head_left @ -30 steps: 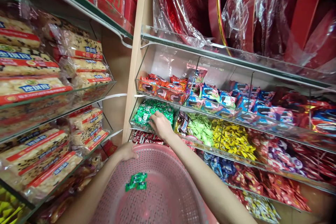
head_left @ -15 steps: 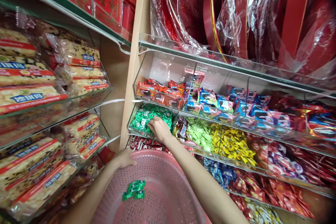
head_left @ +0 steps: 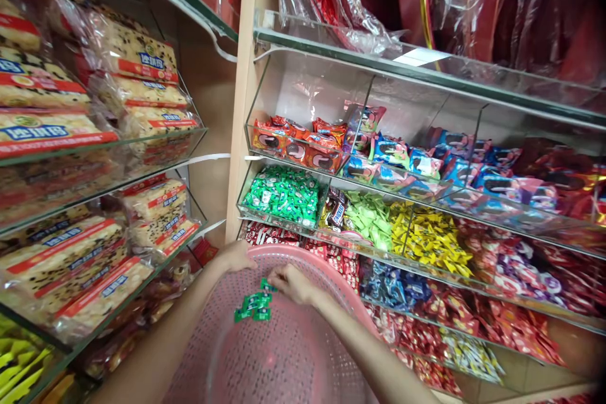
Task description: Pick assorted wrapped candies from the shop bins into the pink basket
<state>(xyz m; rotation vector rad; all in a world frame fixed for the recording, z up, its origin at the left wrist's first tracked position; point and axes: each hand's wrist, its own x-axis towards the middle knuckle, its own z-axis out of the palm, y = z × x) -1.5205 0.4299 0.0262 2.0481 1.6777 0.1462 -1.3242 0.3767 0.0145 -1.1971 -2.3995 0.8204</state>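
Observation:
My left hand (head_left: 235, 257) is closed on the far left rim of a pink perforated plastic basket (head_left: 303, 353). Over the inside of the basket, my right hand (head_left: 292, 284) has its fingers pinched together, with a green-wrapped candy (head_left: 267, 284) at the fingertips. Just below it, several more green-wrapped candies (head_left: 254, 308) lie in a small cluster on the basket's inner surface. Beyond the rim, a clear shelf bin is heaped with the same kind of green candies (head_left: 283, 194).
Right of the green candies are Snickers bars (head_left: 335, 209), light green packets (head_left: 372, 218) and yellow packets (head_left: 433, 238). Glass shelf edges (head_left: 402, 60) jut out above. Packaged puffed-rice cakes (head_left: 57, 129) fill shelves on the left, beside a wooden upright (head_left: 241, 107).
My right hand has come back from the green candy bin down into the basket, bringing a green-wrapped candy. My left hand keeps its grip on the rim. The view has shifted slightly.

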